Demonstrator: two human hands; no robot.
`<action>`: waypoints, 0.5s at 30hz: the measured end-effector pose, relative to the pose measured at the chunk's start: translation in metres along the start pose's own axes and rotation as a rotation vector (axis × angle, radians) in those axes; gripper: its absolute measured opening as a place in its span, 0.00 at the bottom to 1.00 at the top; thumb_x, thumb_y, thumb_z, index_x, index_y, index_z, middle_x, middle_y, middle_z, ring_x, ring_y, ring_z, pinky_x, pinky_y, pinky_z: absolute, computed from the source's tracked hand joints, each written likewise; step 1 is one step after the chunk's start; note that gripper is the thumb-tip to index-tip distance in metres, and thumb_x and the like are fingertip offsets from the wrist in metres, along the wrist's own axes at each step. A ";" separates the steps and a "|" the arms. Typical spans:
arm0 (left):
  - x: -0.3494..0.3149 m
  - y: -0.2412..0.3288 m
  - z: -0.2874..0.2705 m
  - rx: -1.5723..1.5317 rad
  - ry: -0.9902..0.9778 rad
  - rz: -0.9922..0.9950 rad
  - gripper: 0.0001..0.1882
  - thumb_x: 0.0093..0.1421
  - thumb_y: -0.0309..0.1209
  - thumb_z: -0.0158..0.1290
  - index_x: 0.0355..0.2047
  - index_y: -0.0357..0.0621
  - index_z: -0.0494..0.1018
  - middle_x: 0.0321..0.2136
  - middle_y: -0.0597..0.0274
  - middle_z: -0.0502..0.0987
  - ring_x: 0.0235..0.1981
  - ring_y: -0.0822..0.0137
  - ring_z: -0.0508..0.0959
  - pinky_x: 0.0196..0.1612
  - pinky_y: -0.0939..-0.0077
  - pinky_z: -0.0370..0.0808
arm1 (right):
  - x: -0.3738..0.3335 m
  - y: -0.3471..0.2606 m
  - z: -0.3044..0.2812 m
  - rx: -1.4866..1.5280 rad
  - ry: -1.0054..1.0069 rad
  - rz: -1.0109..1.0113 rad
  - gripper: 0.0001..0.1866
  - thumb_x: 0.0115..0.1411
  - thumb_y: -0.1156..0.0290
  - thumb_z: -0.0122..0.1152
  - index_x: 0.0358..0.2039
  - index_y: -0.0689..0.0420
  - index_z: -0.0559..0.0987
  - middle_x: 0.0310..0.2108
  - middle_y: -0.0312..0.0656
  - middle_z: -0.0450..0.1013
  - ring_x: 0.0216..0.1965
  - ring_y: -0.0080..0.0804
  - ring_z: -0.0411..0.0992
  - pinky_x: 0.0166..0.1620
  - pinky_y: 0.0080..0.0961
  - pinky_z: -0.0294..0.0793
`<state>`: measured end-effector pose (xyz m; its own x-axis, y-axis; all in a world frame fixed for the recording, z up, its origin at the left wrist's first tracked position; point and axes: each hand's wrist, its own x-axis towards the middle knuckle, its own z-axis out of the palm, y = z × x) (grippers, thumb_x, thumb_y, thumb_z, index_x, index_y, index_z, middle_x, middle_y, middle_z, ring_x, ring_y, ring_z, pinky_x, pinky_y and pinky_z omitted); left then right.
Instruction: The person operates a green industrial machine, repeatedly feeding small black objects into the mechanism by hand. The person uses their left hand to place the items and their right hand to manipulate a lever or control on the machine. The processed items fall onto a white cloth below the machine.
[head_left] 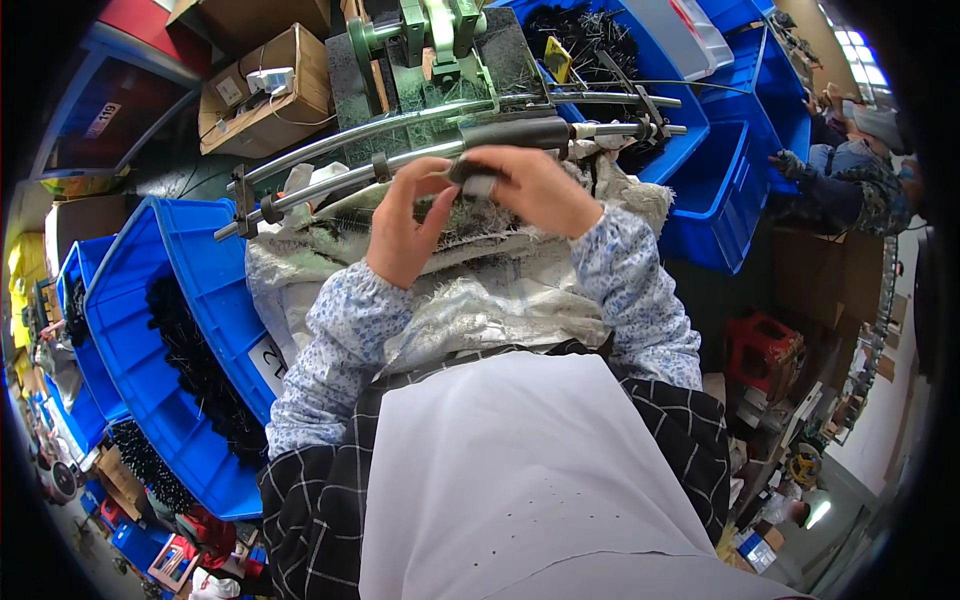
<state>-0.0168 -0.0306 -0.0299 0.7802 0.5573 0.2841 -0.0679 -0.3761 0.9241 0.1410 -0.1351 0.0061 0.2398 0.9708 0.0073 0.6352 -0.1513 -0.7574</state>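
My left hand [408,222] and my right hand [538,188] meet in front of the machine's lower rail, fingertips almost together. The left thumb and forefinger curl toward each other in a pinch. On the right, the fingers bend down over a small dark thing, too hidden to name, with something whitish at one finger. Just beyond my hands runs a metal rail [335,185] with a dark sleeve [515,133] around it. Under my wrists a dirty whitish woven sack [490,300] lies bunched, scattered with dark bits.
A green-lit machine [440,40] stands ahead. At the left, a blue bin [215,260] holds black bristly pieces [195,360]; another blue bin [660,75] with similar pieces is at far right. Beyond the left rail sits a cardboard box [265,95]. A person [840,180] is at the right.
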 end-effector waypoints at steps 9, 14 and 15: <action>-0.039 -0.063 -0.036 1.127 -0.515 -0.017 0.23 0.48 0.28 0.55 0.47 0.50 0.67 0.43 0.63 0.70 0.50 0.63 0.66 0.54 0.59 0.54 | 0.092 0.093 -0.021 -0.928 0.463 0.069 0.11 0.55 0.70 0.53 0.39 0.49 0.78 0.28 0.37 0.73 0.33 0.33 0.72 0.40 0.33 0.70; -0.041 -0.054 -0.038 0.964 -0.477 -0.039 0.19 0.52 0.32 0.54 0.45 0.48 0.67 0.40 0.61 0.72 0.47 0.62 0.68 0.48 0.60 0.56 | 0.103 0.098 -0.017 -0.916 0.443 0.068 0.12 0.52 0.72 0.54 0.38 0.46 0.79 0.29 0.36 0.73 0.34 0.33 0.72 0.41 0.33 0.70; -0.040 -0.049 -0.039 0.916 -0.460 -0.044 0.18 0.52 0.32 0.54 0.44 0.48 0.67 0.39 0.60 0.73 0.46 0.61 0.69 0.48 0.61 0.57 | 0.104 0.102 -0.017 -0.898 0.454 0.051 0.12 0.52 0.72 0.54 0.38 0.46 0.79 0.29 0.36 0.73 0.34 0.33 0.72 0.41 0.33 0.69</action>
<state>-0.0686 -0.0059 -0.0767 0.9465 0.3190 -0.0489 0.3170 -0.8904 0.3267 0.2431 -0.0531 -0.0596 0.4204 0.8249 0.3780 0.8896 -0.4566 0.0070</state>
